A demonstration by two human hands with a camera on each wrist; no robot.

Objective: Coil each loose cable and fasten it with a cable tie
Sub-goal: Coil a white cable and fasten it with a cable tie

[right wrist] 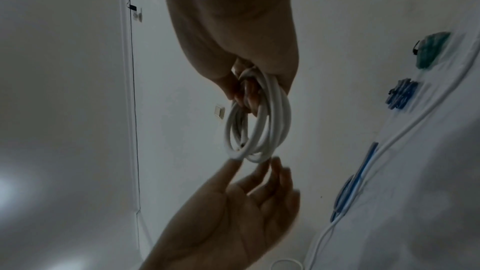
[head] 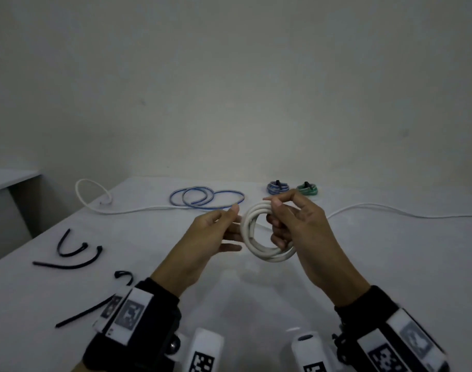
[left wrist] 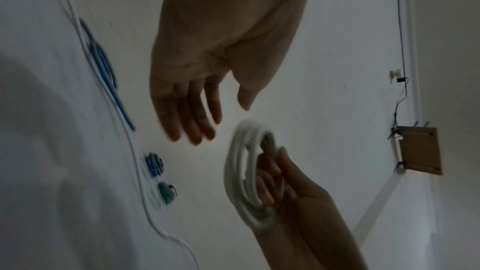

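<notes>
White table (head: 390,264) under my hands carries one long white cable (head: 390,212) running across its far side, one loose blue cable (head: 202,198), two small tied bundles, one blue bundle (head: 277,187), one green bundle (head: 307,189), and what look like four black cable ties (head: 68,261) at the left, blurred. One white coil (head: 261,234) is above the table, my right hand (head: 304,232) curled round it. My left hand (head: 213,237) is spread flat, fingertips at the coil's edge.

A white cable coil (head: 267,232), wound in several round loops, is held upright above the table.
</notes>
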